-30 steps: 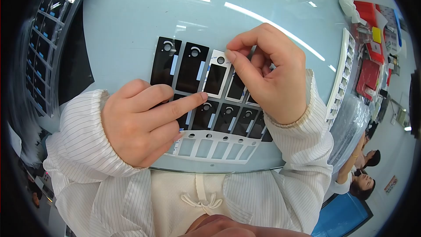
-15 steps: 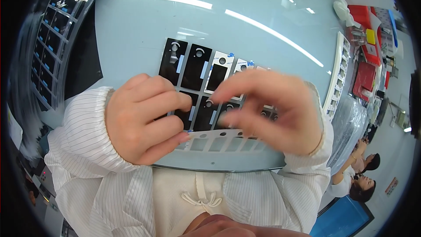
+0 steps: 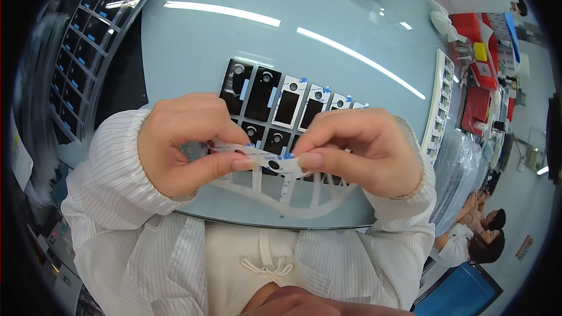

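Observation:
My left hand (image 3: 184, 143) pinches a thin white adhesive-backed strip (image 3: 287, 168) between thumb and forefinger. The right hand (image 3: 367, 152) grips the same strip a short way along, thumb on top. Between the two grips the strip stretches taut, with round holes and blue print on it. Its ladder-like cut-out part sags below in a curve, above the bench's near edge. Behind it, rows of small black panels (image 3: 262, 104) lie on the glass-topped bench (image 3: 222, 38). Several in the back row carry white frames (image 3: 279, 116) with blue tabs. My hands hide part of the front row.
A clear tray of black panels (image 3: 74, 79) stands at the left beside a black sheet (image 3: 122, 82). Along the right edge sits a white slotted rack (image 3: 438, 111), with red bins (image 3: 465, 28) and plastic-wrapped goods (image 3: 459, 155) beyond. Two people (image 3: 471, 228) sit farther right.
My right hand has moved down and taken hold of the strip, which it was apart from before. The strip has risen off the bench, its lower part now sagging.

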Motion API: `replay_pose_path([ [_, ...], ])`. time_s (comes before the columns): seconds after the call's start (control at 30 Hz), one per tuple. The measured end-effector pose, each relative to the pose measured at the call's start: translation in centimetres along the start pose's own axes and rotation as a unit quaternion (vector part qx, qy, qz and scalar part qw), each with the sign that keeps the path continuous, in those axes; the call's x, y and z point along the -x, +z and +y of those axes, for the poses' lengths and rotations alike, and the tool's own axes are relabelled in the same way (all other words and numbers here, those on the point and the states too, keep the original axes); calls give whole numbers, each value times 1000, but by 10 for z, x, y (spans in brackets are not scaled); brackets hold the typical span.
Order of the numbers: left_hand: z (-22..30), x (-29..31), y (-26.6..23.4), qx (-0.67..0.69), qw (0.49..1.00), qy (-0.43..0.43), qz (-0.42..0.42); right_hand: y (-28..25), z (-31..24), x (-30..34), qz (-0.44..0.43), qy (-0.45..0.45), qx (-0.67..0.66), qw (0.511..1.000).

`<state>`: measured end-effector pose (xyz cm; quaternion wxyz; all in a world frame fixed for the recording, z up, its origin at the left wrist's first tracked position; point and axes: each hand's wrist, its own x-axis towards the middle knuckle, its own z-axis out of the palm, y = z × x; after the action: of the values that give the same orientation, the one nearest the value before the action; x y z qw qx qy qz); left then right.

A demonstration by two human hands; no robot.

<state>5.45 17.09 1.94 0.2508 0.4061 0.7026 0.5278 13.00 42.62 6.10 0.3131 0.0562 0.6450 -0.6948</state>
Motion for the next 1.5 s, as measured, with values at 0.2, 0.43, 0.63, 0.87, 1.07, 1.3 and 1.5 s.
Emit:
replay_pose_path([
  [0.2,6,-2,-2,8,1000,15,-16,10,25,-11,-34,-29,98,994],
  [0.43,5,-1,-2,21,998,-49,-39,13,5,-3,107,-106,192,970],
  [0.63,6,1,0,16,997,-60,-35,27,12,-1,105,-171,262,944],
  [0.87,8,-1,-1,66,993,-102,-8,32,15,1,147,-257,346,890],
  [1.07,8,0,0,-40,994,-102,1,34,9,5,123,-363,395,835],
  [1.3,9,6,-2,-91,992,-60,-59,17,-6,9,202,-250,125,939],
  [1.5,-1,6,-12,-134,987,42,-83,-12,-3,-36,219,-108,137,960],
])
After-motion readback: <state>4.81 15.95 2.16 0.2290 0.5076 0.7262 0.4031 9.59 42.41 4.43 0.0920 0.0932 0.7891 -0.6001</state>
